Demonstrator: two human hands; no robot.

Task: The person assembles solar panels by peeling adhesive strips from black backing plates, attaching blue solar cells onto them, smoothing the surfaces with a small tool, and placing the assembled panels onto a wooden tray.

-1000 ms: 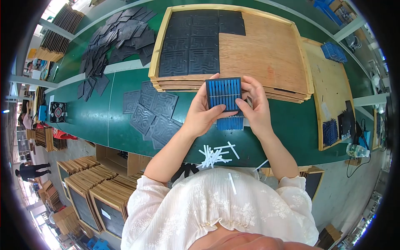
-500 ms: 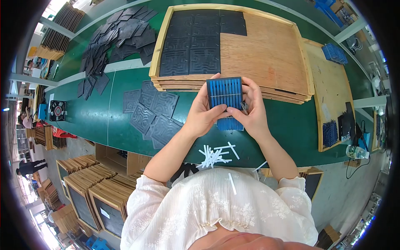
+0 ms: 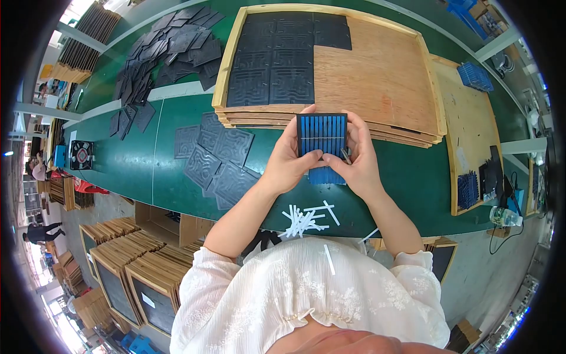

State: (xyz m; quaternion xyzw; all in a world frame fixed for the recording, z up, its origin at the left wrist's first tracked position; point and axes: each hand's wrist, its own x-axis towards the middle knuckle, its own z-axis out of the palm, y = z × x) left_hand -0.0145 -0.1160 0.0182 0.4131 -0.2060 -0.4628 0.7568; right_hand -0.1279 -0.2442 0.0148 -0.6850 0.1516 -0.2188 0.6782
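Both my hands hold a small solar panel (image 3: 322, 131), blue-striped with a black border, upright over the green table. My left hand (image 3: 287, 160) grips its left edge, thumb across the lower face. On the other side my right hand (image 3: 361, 159) grips the right edge, its thumb near my left thumb. A thin metallic tool (image 3: 346, 156), its kind unclear, also sits in my right hand. Just below the hands, more blue striped panels (image 3: 326, 176) lie on the table. Nearer my body is a loose pile of white strips (image 3: 302, 222).
Stacked wooden trays (image 3: 377, 82) stand beyond my hands, the top one partly lined with black square panels (image 3: 274, 59). Loose dark panels (image 3: 218, 156) lie to the left, with a bigger heap (image 3: 171, 50) behind. A second tray (image 3: 471, 130) and a bottle (image 3: 505, 216) are at right.
The held panel has shifted slightly right and turned more squarely upright. Both hands keep their grip, and the metallic tool at my right hand shows more clearly.
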